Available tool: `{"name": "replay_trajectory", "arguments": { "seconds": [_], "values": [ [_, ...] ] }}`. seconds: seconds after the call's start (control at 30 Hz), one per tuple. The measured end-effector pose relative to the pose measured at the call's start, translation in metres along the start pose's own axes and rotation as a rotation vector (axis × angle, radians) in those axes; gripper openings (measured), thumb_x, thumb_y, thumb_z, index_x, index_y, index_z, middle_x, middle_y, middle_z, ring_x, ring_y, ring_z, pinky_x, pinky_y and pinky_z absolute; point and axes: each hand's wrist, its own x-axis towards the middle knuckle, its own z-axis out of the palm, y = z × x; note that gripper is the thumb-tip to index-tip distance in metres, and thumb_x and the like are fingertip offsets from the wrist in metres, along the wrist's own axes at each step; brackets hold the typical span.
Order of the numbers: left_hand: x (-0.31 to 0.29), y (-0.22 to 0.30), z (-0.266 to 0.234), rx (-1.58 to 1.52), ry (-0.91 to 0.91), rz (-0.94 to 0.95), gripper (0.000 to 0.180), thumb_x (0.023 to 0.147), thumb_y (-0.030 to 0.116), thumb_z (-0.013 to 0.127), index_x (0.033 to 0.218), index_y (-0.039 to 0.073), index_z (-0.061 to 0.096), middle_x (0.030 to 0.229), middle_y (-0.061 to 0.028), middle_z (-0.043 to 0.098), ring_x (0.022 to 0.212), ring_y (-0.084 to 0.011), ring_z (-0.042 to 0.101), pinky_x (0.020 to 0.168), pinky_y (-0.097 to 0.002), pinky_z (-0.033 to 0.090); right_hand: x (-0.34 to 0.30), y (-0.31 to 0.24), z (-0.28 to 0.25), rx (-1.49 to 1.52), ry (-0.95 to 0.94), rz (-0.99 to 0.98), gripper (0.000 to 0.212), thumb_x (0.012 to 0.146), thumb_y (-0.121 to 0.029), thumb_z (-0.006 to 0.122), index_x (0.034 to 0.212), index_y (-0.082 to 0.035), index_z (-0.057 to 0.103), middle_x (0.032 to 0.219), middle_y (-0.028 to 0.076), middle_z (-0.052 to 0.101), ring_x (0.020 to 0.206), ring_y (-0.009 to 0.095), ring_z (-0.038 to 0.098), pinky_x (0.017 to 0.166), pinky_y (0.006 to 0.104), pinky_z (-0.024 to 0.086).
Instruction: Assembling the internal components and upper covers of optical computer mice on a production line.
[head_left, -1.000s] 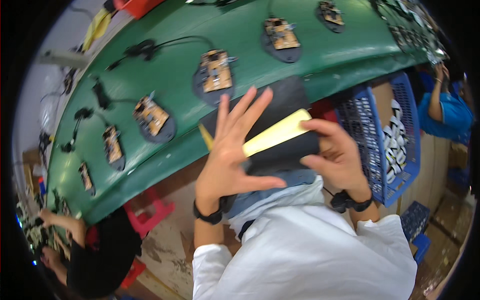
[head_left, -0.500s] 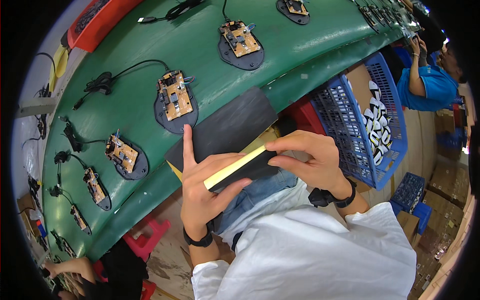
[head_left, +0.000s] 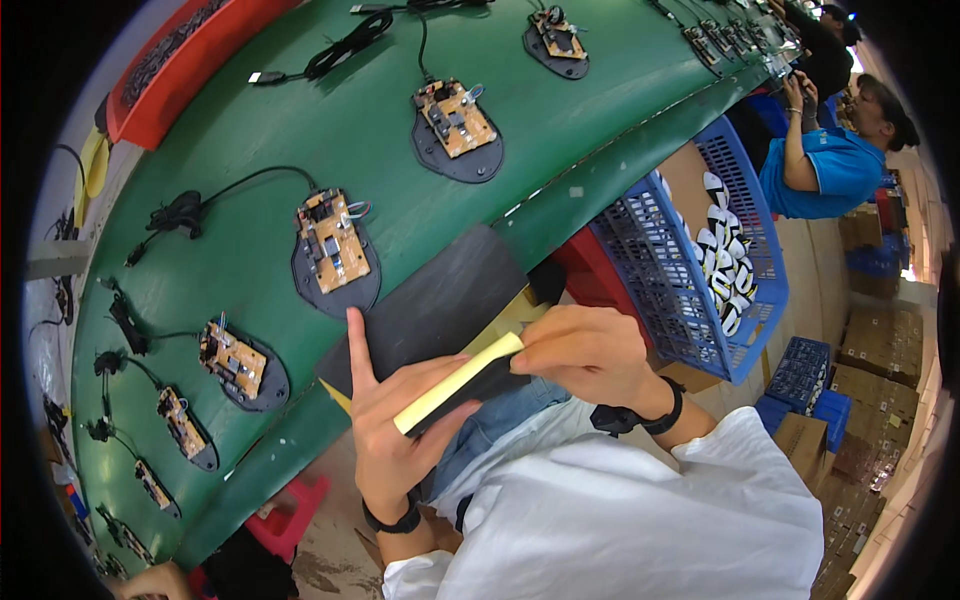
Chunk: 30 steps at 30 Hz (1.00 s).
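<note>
My left hand (head_left: 385, 440) grips a narrow strip (head_left: 460, 382), yellow on its upper face and black along its side, between thumb and fingers. Its index finger stretches away toward the nearest mouse base. At the strip's far right end my right hand (head_left: 592, 350) pinches with thumb and fingertips; what lies between them is partly hidden. Beneath the hands a black sheet (head_left: 440, 295) with a yellow underside overhangs the bench edge. Just beyond it lies a black mouse base (head_left: 335, 296) with a tan circuit board (head_left: 335, 245) and a coiled cable (head_left: 180, 213).
More mouse bases with boards (head_left: 458, 125) lie in a row along the green bench (head_left: 270, 130). A red bin (head_left: 150, 110) stands at the far left. To the right, a blue basket (head_left: 765, 310) holds white-and-black mouse shells (head_left: 728, 265). A person in blue (head_left: 830, 170) sits farther right.
The right hand has turned over at the strip's end, its fingers curling more. The bench and its contents sit slightly lower and farther left in view.
</note>
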Motion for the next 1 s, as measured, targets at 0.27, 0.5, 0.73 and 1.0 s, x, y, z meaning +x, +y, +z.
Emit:
{"name": "replay_trajectory", "arguments": {
  "seconds": [0.27, 0.5, 0.73, 1.0],
  "values": [
    [0.0, 0.003, -0.003, -0.032, -0.013, -0.031, 0.032, 0.073, 0.01, 0.088, 0.104, 0.006, 0.079, 0.101, -0.0053, 0.08, 0.095, -0.0216, 0.076, 0.125, -0.0709, 0.009, 0.003, 0.001, 0.001, 0.176, -0.036, 0.142, 0.027, 0.082, -0.002, 0.084, 0.108, -0.006, 0.079, 0.092, 0.007, 0.073, 0.073, 0.018, 0.068, 0.063, 0.0298, 0.053],
    [0.0, 0.004, -0.007, -0.043, -0.015, -0.054, 0.03, 0.073, 0.008, 0.088, 0.102, 0.007, 0.08, 0.1, -0.0051, 0.08, 0.095, -0.021, 0.077, 0.125, -0.0712, 0.01, 0.008, 0.0, -0.004, 0.355, -0.027, 0.183, 0.015, 0.082, -0.005, 0.085, 0.094, -0.008, 0.078, 0.114, 0.013, 0.065, 0.117, 0.028, 0.059, 0.097, 0.0451, 0.05],
    [-0.004, 0.002, -0.011, -0.101, 0.019, -0.052, 0.028, 0.072, 0.007, 0.088, 0.098, 0.006, 0.08, 0.098, -0.0052, 0.08, 0.092, -0.0209, 0.077, 0.124, -0.0721, 0.014, 0.035, 0.041, -0.03, 1.014, 0.026, 0.171, 0.021, 0.097, -0.009, 0.072, 0.107, -0.011, 0.054, 0.099, 0.008, 0.063, 0.096, 0.027, 0.066, 0.098, 0.0492, 0.054],
    [-0.005, 0.0, -0.014, -0.078, -0.006, -0.051, 0.028, 0.072, 0.009, 0.089, 0.099, 0.007, 0.081, 0.097, -0.0052, 0.08, 0.092, -0.0208, 0.077, 0.123, -0.0738, 0.015, 0.157, 0.059, -0.046, 0.077, 0.118, 0.529, 0.06, 0.092, -0.011, 0.077, 0.145, -0.003, 0.051, 0.091, 0.0, 0.068, 0.077, 0.006, 0.057, 0.067, 0.0237, 0.046]
  ]
}}
